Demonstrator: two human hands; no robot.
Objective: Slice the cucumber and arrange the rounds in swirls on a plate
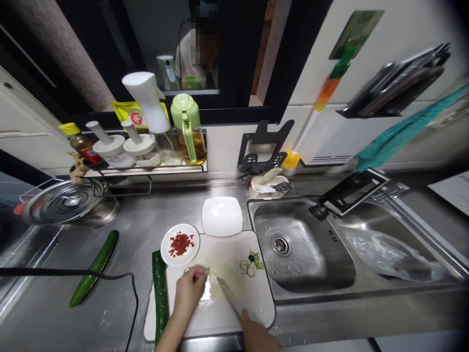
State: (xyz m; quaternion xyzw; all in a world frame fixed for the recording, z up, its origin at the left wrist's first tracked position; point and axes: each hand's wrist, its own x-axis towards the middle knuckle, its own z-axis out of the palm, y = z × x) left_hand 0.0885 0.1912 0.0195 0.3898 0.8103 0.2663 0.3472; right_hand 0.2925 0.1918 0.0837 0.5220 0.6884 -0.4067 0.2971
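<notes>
On the white cutting board (238, 249), my left hand (190, 288) has its fingers pinched together, and a thin green cucumber ring (207, 272) shows at the fingertips. A knife (229, 296) is gripped in my right hand (254, 332), its blade slanting over the board toward my left hand. Several cucumber rings and scraps (250, 266) lie near the board's right edge. Along its left side rests a whole cucumber (159, 288), partly hidden by my left forearm. A round white plate (166, 247) with small red pieces (181, 243) overlaps the board's upper left corner.
Behind the board stands a square white dish (222, 216). A second cucumber (95, 266) lies left on the steel counter, near a black cable (135, 283). The sink (304, 259) adjoins on the right. Oil and seasoning containers line a rack (176, 169) at the back.
</notes>
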